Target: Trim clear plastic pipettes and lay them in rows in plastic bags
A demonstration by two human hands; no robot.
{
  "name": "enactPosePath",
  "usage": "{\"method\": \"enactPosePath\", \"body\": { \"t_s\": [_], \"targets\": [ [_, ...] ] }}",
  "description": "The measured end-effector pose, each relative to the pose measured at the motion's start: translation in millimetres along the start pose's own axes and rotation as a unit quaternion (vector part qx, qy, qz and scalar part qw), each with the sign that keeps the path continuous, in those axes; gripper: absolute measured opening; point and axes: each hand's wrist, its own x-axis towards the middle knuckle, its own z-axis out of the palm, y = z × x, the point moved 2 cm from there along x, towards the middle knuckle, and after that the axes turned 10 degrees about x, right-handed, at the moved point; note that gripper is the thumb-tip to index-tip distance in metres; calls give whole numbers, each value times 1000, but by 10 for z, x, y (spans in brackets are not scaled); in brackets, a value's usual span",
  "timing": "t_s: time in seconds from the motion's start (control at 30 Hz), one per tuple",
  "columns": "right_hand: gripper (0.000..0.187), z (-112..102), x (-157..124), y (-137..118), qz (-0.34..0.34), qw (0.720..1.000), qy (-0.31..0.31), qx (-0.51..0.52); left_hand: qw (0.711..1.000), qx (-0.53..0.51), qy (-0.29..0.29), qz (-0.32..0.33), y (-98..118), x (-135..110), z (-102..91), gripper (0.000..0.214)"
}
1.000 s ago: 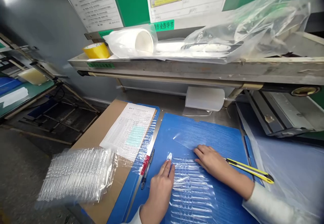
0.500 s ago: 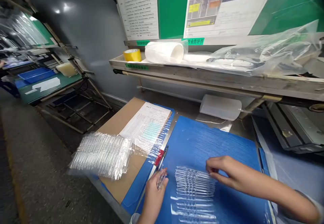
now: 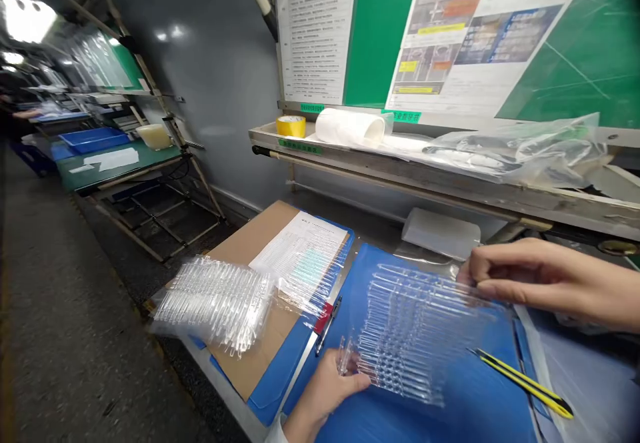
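Observation:
A transparent plastic sheet of moulded parallel tubes (image 3: pixel 413 336) is raised above the blue corrugated board (image 3: pixel 465 409). My left hand (image 3: pixel 325 396) grips its lower left corner, and my right hand (image 3: pixel 540 276) pinches its upper right edge. A yellow-and-black utility knife (image 3: pixel 525 381) lies to the right of the sheet, below my right hand, touching neither hand. A black pen (image 3: pixel 328 324) rests at the board's left edge, near my left hand. To the left sits a pile of similar clear sheets (image 3: pixel 215 304), on cardboard (image 3: pixel 255 356) bearing a printed form (image 3: pixel 300 256).
A shelf (image 3: pixel 400 173) behind holds a yellow tape roll (image 3: pixel 291 126), a white roll (image 3: pixel 350 128) and a clear plastic bag (image 3: pixel 520 153). Below it stands a white block (image 3: pixel 440 233). Posted instruction sheets cover a green board (image 3: pixel 550 43). The floor lies to the left.
The clear sheet has risen off the blue board, held by both hands. My right hand has moved up and to the right. The camera view has swung left, showing more of the aisle.

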Motion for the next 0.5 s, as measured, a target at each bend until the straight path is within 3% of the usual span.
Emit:
{"method": "enactPosePath", "body": {
  "t_s": [0.13, 0.27, 0.37, 0.5],
  "targets": [
    [30, -160, 379, 322, -7, 999, 48, 13, 996, 23, 76, 33, 302, -100, -458, 23],
    [32, -116, 1069, 789, 6, 997, 65, 42, 983, 114, 139, 22, 783, -98, -1056, 16],
    [32, -6, 1677, 1132, 17, 995, 91, 46, 969, 163, 184, 17, 1001, 54, -1305, 40],
    [27, 187, 2330, 1508, 29, 995, 84, 44, 922, 318, 220, -3, 941, 278, -1337, 71]
  ]
}}
